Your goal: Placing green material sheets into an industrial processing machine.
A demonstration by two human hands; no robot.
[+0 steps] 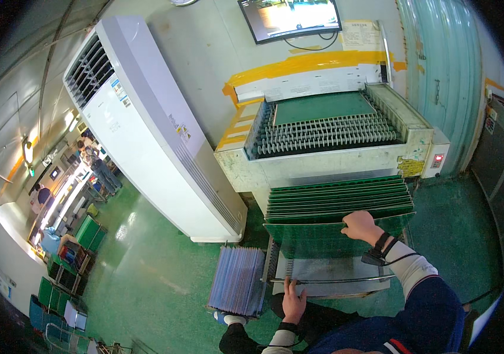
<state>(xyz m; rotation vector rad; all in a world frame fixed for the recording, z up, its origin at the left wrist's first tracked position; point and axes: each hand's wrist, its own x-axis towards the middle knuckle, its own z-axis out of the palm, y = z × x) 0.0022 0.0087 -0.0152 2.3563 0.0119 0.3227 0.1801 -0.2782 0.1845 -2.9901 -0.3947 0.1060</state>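
Observation:
My right hand (361, 228) is closed at the top edge of the front green circuit board panel (305, 239) in a rack. Behind it, several more green panels (334, 197) stand upright in a row. My left hand (293, 302) reaches up to the rack's metal rail (334, 281), with its fingers stretched out against it. Bare rack bottom (328, 289) shows in front of the panels. Beyond the rack, another green panel (323, 108) lies flat on the rollers (328, 134) of a conveyor machine.
A second rack of thin bluish panels (237, 280) stands on the floor beside my left leg. A tall white air conditioner (157, 135) rises at the left of the machine. A monitor (290, 17) hangs on the wall. Other people (98, 165) are at benches far left.

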